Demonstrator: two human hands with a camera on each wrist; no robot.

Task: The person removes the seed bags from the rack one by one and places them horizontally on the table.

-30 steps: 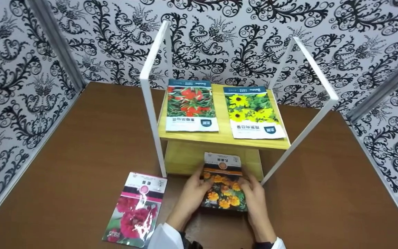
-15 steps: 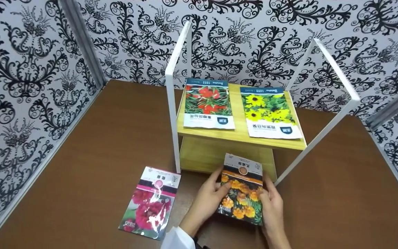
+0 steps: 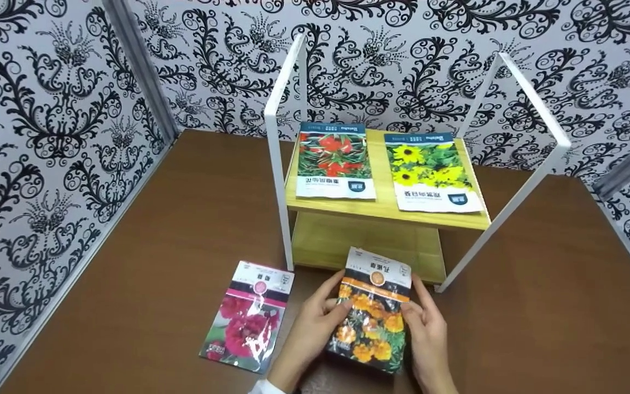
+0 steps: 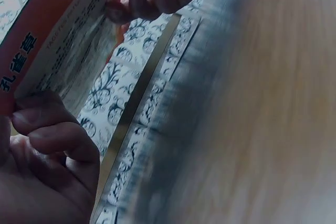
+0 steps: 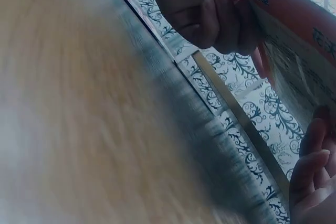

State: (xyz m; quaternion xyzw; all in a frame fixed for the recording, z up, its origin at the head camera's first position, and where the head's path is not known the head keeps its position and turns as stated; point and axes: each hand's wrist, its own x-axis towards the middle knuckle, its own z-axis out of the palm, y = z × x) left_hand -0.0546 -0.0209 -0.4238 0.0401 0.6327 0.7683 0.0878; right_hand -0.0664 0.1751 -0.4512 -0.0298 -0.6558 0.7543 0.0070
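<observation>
Orange-flowered packet (image 3: pixel 372 323), side edges gripped by both hands (image 3: pixel 310 323) (image 3: pixel 429 328), is near the open-fronted lower shelf (image 3: pixel 320 241).

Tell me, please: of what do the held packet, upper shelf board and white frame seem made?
Held packet: likely thin plastic film, glossy; its wrinkled back looks shiny in the left wrist view.
Upper shelf board: wood or wood-look board, yellowish, fairly smooth; faint grain streaks show.
White frame: perhaps painted metal, smooth; thin straight bars, though plastic is possible.

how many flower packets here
4: red-flower packet and yellow-flower packet on yellow wooden upper shelf; pink-flower packet on brown table; orange-flower packet in left hand and right hand. Hidden ones possible.
</observation>
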